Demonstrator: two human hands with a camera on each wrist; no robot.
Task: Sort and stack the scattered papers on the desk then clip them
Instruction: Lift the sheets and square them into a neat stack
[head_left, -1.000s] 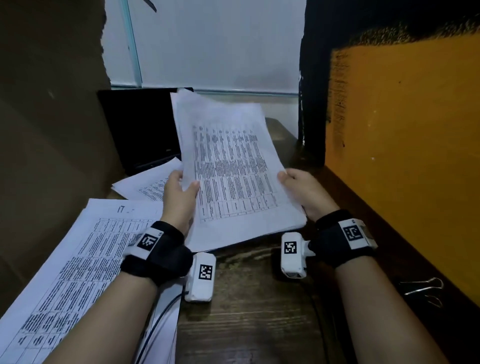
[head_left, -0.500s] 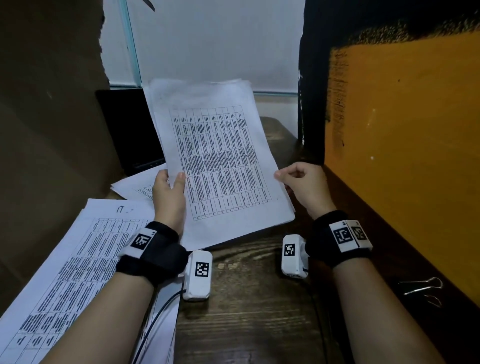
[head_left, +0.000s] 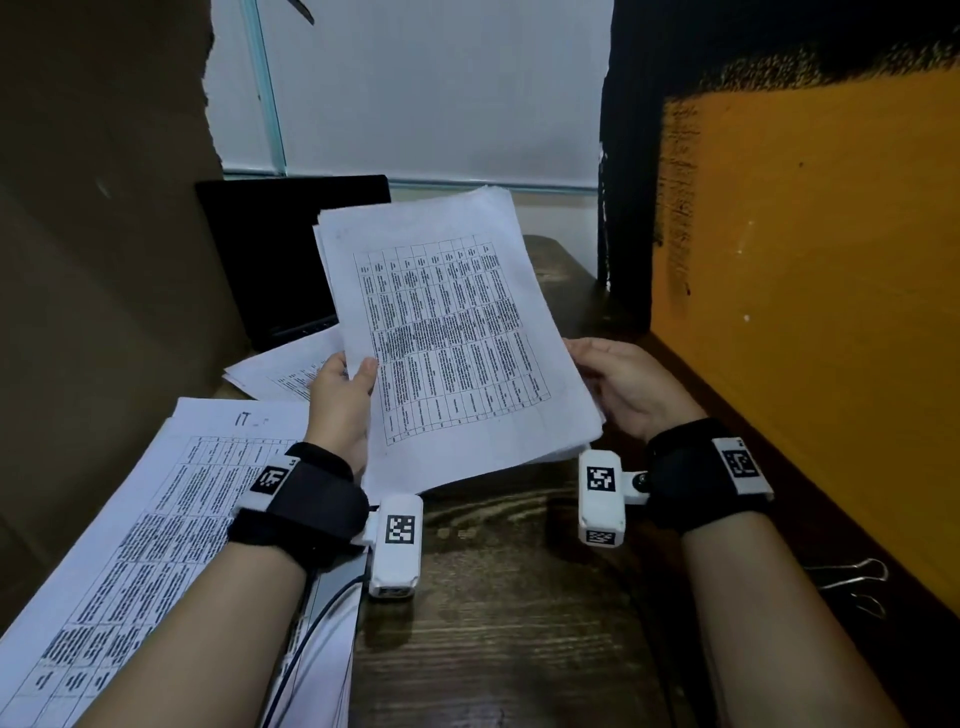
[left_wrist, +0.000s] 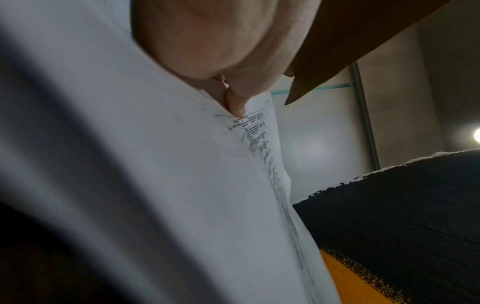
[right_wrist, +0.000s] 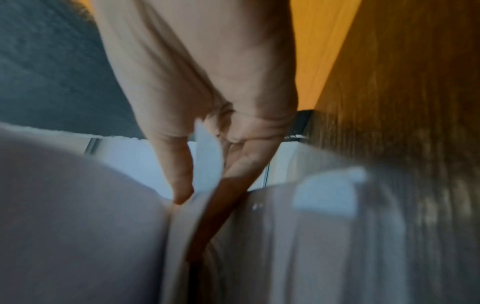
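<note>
Loose sheets (head_left: 156, 519): lie flat on the desk (head_left: 493, 623) at far left, under my left forearm; a second sheet (head_left: 280, 371) lies beyond them by the laptop (head_left: 270, 260). Both are yet to be gathered, I judge.
Left hand (head_left: 340, 405): clamped on the stack's left edge, thumb on the printed face, fingers behind; the wrist view shows a fingertip (left_wrist: 235, 105) pressed into the paper.
Stack (head_left: 457, 343): held up between both hands, tilted back, lower edge just above the wood; top edges are fanned, not flush.
Step in hand: squaring the stack, as I read it. To do it well: slacken both grips, let the sheets drop on their lower edge, tap on bare wood, then turn and tap a side edge.
Right hand (head_left: 623, 389): on the stack's right edge, thumb in front, fingers behind, pinching the sheets; the wrist view is blurred but shows thumb (right_wrist: 179, 174) and finger astride the paper edge.
Risk: squeezing too hard keeps the fan locked in; too slack and back sheets slide out.
Clips (head_left: 852, 582): on the desk at far right, against the orange wall (head_left: 805, 312), untouched; within reach of my right hand once the edges are flush.
</note>
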